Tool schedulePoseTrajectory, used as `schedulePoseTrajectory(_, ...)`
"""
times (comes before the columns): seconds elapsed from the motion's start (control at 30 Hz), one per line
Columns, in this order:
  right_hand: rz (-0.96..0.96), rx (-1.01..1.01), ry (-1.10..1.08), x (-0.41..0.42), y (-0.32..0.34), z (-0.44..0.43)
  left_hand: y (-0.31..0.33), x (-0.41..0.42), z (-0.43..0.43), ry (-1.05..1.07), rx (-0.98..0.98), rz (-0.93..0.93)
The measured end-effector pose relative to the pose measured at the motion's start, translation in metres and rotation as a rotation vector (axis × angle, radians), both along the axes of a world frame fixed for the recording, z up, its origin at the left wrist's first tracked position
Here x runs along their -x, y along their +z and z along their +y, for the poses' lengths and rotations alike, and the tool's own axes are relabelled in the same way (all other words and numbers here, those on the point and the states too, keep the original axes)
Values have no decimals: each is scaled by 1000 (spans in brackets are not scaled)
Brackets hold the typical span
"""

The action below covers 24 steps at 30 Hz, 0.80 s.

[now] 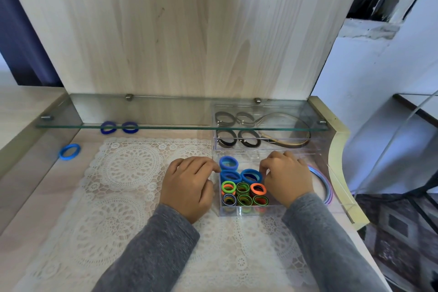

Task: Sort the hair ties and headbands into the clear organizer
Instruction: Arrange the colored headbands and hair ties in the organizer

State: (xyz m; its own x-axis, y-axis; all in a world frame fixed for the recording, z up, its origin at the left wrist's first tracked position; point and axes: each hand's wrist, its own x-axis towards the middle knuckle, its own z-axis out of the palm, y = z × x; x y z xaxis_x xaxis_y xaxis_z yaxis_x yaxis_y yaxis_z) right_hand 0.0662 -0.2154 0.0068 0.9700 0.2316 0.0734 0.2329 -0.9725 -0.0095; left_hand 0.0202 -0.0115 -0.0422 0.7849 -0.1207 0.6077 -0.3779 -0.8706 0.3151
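The clear organizer (241, 212) sits on a lace mat, its front compartment packed with green, orange and dark hair ties (244, 193). Behind them stand three blue hair ties (228, 163). My left hand (189, 185) has curled fingers that pinch the organizer's left wall. My right hand (288, 179) reaches over the organizer from the right, its thumb and forefinger at the edge of the rightmost blue hair tie (251, 176). Thin purple and blue headbands (326, 187) curve along the organizer's right side, partly hidden by my right hand.
Two dark blue hair ties (108, 127) (130, 127) lie under the glass shelf (182, 126), and a light blue one (69, 152) lies at the left. At the back, a clear tray (260, 147) holds black ties and a brown headband (286, 141).
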Motion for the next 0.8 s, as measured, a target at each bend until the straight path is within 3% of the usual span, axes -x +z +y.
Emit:
schedulePoseTrajectory(0.33, -21, -51, -24, 1, -3, 0, 2, 4, -2, -171, -2, -33)
schedulePoseTrajectory(0.47, -155, -326, -7, 5, -9, 2, 2, 5, -1, -185, 31, -56)
schedulePoseTrajectory(0.57, -152, -567, 156, 7, -14, 9, 2, 5, 0, -198, 47, -40)
schedulePoseTrajectory(0.8, -194, -538, 236, 9, -25, 20, 3, 7, -3, -253, -32, 73)
